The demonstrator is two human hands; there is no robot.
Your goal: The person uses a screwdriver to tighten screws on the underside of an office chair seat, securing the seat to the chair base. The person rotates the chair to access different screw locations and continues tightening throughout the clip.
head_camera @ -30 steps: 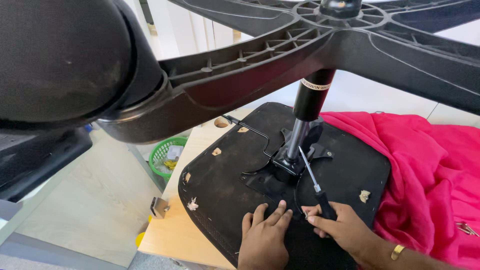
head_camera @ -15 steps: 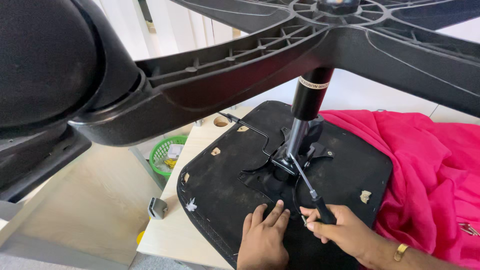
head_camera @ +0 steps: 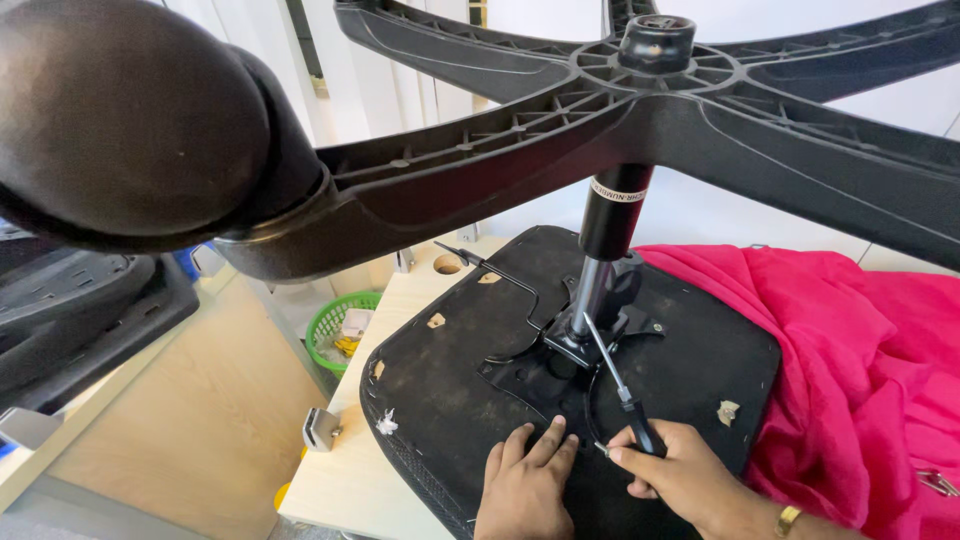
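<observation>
An office chair lies upside down on a table, its black seat underside (head_camera: 470, 380) facing up and its black star base (head_camera: 650, 90) looming near the camera on a gas-lift column (head_camera: 610, 230). My right hand (head_camera: 680, 470) grips a black-handled screwdriver (head_camera: 615, 385), whose shaft slants up to the metal mechanism plate (head_camera: 575, 345) at the column's foot. My left hand (head_camera: 525, 485) rests flat on the seat underside, fingers together, just left of the right hand and holding nothing.
A pink cloth (head_camera: 860, 370) is bunched to the right of the seat. A green basket (head_camera: 345, 330) with small items sits below the light wooden table (head_camera: 350, 480). A large black caster (head_camera: 130, 120) fills the upper left. A black chair part (head_camera: 80, 310) lies far left.
The view has shifted slightly. My right hand has drawn the screwdriver handle a little toward me while its tip stays at the mechanism. The left hand has stayed on the seat.
</observation>
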